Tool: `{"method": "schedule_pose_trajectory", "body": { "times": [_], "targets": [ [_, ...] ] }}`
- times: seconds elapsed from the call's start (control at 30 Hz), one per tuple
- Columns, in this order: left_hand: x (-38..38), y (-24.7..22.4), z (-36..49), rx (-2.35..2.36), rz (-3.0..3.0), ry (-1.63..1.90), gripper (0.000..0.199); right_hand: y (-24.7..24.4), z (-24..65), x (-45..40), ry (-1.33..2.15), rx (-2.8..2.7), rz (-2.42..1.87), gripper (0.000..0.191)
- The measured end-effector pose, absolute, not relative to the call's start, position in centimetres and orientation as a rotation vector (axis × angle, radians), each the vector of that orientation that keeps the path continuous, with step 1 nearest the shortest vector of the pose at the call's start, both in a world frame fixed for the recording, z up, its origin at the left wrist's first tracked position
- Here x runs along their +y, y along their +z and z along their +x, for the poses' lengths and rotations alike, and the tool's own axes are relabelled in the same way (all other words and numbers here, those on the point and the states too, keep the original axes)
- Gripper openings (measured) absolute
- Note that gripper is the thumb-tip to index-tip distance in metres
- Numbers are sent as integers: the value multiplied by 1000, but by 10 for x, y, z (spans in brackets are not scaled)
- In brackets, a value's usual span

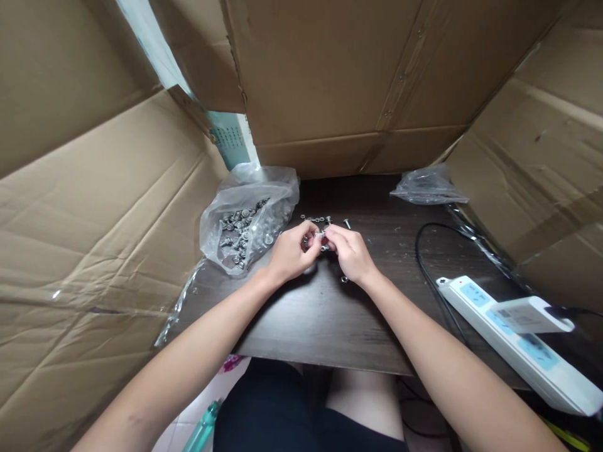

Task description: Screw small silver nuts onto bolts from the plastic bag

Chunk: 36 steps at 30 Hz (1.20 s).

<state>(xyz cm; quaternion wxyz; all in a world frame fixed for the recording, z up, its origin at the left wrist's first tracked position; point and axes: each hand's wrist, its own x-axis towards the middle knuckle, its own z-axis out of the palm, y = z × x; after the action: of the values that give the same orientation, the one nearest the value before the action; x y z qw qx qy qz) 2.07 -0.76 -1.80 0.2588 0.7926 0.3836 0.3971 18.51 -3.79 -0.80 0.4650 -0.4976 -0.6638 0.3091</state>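
On the worktop [301, 326], a nut [345, 279] lies at five o'clock from my grip. My left hand [296, 251] and right hand [349, 252] pinch a small bolt [320, 234], dead centre. Beyond, a loose screw [347, 223] lies at two o'clock.

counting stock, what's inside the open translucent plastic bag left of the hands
The open translucent plastic bag holds heaped small silvery metal fasteners; anything beneath them is covered, and cloudy plastic blurs some.
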Motion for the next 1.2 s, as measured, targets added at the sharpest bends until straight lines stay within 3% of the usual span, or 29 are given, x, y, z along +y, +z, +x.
{"method": "schedule_pose_trajectory", "body": {
  "times": [0.2,0.53,0.8,1.2],
  "targets": [
    [-7,-16,19,957,2177,1108,13,-9,183,-37,833,-1574,-1171,31],
    [-13,-18,22,810,2255,1084,8,-10,185,-36,615,-1603,-1227,23],
    [-6,-21,20,956,2136,1307,10,-10,183,-37,624,-1636,-1248,25],
    [-5,-23,18,858,2264,1217,9,-9,185,-39,624,-1734,-1238,19]
  ]
}}
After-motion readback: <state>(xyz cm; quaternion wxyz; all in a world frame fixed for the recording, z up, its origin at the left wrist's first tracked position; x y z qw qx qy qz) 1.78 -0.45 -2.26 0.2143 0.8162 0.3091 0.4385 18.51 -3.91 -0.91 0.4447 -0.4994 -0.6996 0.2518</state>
